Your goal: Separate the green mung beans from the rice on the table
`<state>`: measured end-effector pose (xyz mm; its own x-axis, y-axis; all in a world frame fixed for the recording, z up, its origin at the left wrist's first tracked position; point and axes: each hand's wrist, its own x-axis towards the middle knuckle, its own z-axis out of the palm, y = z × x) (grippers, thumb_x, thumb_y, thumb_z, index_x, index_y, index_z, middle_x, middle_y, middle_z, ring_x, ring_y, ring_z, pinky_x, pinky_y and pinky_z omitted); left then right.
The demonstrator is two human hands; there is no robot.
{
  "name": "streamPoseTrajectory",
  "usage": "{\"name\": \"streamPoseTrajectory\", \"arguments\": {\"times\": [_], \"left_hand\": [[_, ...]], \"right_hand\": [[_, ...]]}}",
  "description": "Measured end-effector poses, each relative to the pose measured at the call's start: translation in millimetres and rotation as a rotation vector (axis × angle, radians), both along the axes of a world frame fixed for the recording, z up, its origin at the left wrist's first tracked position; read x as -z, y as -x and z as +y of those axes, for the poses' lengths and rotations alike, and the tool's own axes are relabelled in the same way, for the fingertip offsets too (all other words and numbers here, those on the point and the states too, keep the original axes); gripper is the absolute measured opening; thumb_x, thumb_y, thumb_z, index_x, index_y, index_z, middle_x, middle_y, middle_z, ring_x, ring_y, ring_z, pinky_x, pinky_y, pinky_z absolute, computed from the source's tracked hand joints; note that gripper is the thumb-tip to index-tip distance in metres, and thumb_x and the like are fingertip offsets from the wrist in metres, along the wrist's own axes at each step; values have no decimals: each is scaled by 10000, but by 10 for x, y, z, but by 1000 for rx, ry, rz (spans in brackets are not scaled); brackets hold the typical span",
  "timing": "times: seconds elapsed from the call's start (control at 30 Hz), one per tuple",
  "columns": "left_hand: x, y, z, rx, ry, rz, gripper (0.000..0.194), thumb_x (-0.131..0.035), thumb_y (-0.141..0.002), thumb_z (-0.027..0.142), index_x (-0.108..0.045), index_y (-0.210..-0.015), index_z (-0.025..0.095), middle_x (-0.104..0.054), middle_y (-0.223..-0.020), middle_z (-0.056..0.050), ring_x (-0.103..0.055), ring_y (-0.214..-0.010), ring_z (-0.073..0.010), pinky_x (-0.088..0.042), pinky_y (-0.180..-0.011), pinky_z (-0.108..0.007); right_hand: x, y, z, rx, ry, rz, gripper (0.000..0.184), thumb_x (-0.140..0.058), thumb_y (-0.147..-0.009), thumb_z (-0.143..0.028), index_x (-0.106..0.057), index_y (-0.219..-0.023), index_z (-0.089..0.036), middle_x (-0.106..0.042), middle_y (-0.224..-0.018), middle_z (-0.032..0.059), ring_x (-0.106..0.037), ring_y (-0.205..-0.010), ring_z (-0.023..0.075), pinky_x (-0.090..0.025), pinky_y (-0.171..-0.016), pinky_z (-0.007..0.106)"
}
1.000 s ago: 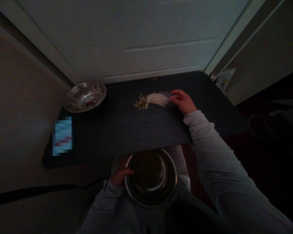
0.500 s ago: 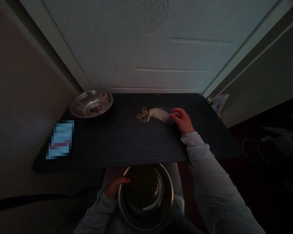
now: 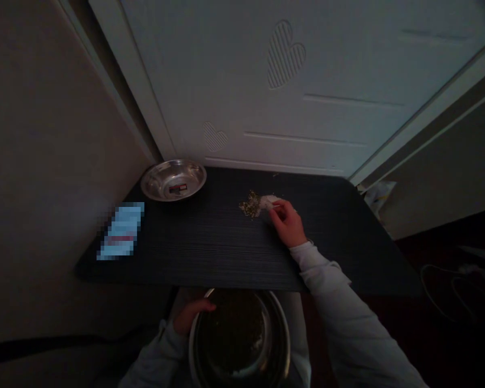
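My left hand (image 3: pixel 194 315) grips the left rim of a metal bowl (image 3: pixel 281 328) in my lap, thumb over the edge. Dark greenish grains (image 3: pixel 234 328) cover much of the bowl's bottom. On the dark table lies a small heap of green and white grains (image 3: pixel 248 209), which look like mung beans and rice. White grains (image 3: pixel 269 199) adjoin it on the right. Over these, my right hand (image 3: pixel 286 221) is closed in a pinch on a thin, see-through piece of plastic, now mostly hidden by the fingers and hard to separate from the grains.
A second metal bowl (image 3: pixel 173 180) with a dark label inside stands at the table's back left. A blurred-out light blue packet (image 3: pixel 123 231) lies at the left end. Behind the dark table (image 3: pixel 210 253) rises a white door (image 3: pixel 226 81); white cables (image 3: pixel 440 296) hang at the right.
My right hand has moved left over the white grains, toward the green ones, with the plastic piece. My left hand keeps hold of the bowl. The camera view has shifted.
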<state>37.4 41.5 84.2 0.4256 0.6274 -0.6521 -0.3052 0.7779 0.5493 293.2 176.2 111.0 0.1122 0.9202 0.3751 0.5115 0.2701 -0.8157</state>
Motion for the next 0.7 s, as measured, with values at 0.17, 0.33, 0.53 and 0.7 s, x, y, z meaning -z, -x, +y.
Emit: {"name": "streamPoseTrajectory", "arguments": {"times": [0.17,0.33,0.53,0.7], "left_hand": [[14,-15,19,-37,-57,-75,166,-571,-495,109,-697,-557,198,-678,-526,3,-636,-654,-208,-425,-724,-316],[16,67,35,-75,-109,69,361,-550,-456,77,-744,-729,210,-747,-724,-7,-637,-873,-264,-389,-830,-344],[-15,61,22,24,-59,79,346,-576,-486,101,-750,-766,207,-760,-831,-29,-644,-867,-287,-392,-832,-383],[44,47,15,11,-67,47,386,-574,-466,83,-751,-793,187,-757,-733,-28,-651,-835,-289,-405,-797,-378]], "right_hand": [[9,39,-7,13,-1,-21,239,-530,-766,-360,-517,-943,-200,-608,-714,19,-570,-624,172,-445,-613,319],[1,17,2,68,3,-1,246,-530,-765,-373,-514,-941,-201,-600,-730,22,-572,-635,175,-443,-616,318],[-6,18,3,82,-28,-20,217,-520,-778,-347,-516,-946,-210,-592,-739,26,-570,-656,185,-451,-636,333],[-15,54,57,99,-55,-38,211,-491,-788,-321,-514,-961,-203,-603,-764,31,-571,-690,186,-448,-667,332]]}}
